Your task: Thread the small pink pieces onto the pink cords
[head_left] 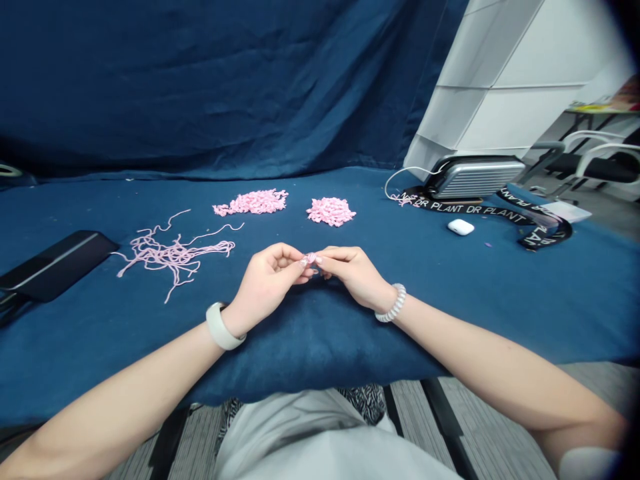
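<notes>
Left grip: narrow pinch, fingertips closed on a pink cord piece.
Right grip: also narrow, fingertips on the same piece from the other side. The two grips almost meet.
Piece: held just above the surface, centre front. Too small to tell its exact shape or how it is twisted.
Wrists: white band on the left, coiled white bracelet on the right.
Risk: a loosened pinch could drop the piece onto the cloth, where it could pull apart or get lost. Long nails may also snag the fibres.
Risk: an elbow or sleeve could drag the loose tangled pink cord into the two pink cord heaps, which sit near each other, and mix them.
Surface: blue cloth-covered surface, with a black tablet at far left.
Right side: ridged silver case, white earbud case, black DR PLANT lanyard.
Room: blue backdrop cloth, white drawer unit, chairs beyond, striped carpet below.
</notes>
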Tool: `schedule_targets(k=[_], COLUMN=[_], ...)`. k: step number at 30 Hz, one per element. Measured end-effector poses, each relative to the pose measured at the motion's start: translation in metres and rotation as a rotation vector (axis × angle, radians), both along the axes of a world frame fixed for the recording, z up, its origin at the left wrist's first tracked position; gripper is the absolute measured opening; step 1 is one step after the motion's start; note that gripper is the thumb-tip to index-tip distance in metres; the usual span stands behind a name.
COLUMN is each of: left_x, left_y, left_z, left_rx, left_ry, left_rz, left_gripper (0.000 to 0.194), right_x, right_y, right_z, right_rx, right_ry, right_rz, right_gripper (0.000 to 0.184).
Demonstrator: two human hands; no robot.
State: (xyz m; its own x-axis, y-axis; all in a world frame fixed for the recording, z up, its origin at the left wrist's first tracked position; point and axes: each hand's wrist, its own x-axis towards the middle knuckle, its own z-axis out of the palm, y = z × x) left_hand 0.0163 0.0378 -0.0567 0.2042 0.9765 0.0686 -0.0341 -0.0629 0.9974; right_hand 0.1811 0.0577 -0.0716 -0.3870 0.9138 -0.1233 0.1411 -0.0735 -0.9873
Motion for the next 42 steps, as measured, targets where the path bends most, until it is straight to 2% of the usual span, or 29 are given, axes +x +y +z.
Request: schedule_targets(k=[7,11,14,19,27,35,42], left_x=[-0.0015,-0.0023,-0.0031,-0.0035,0.0005,-0.0004,0.0002], left_y=[0.0016,0.0018,0.0020,0.0022,0.0003,0.0016,0.0017], left_z=[0.0008,0.0003,-0.0025,-0.0046,-0.0021,-0.0017,-0.0008], left_rx=[-0.051,-0.051,-0.009,-0.004,-0.070,-0.096,-0.104], left_ry=[0.001,0.050,0.122,0.178,0.117,0.107,0.116], left_rz=[0.031,0.024,0.001,-0.028,-0.051,-0.067,-0.056], left_gripper=[0.021,0.020,0.023,0.023,0.020,0.018,0.019], right_x=[0.0015,0.0036,0.0027,0.0008,0.0039,0.0025,0.0021], right_y=[0.0027,0.0042,0.0024,-0.0022,-0.0004,-0.0003,-0.0003], right_z=[0.0002,0.0005,0.0032,0.0071,0.0042,0.0063,0.0069], right_rx=[-0.010,0.016,0.070,0.149,0.128,0.099,0.150], right_ry=[-0.050,-0.051,-0.137,-0.277,-0.240,-0.220,-0.268], right_rz=[-0.017,0.063,0.123,0.138,0.126,0.211,0.166], right_gripper=[0.065,0.069,0.070,0.068,0.071,0.070,0.068])
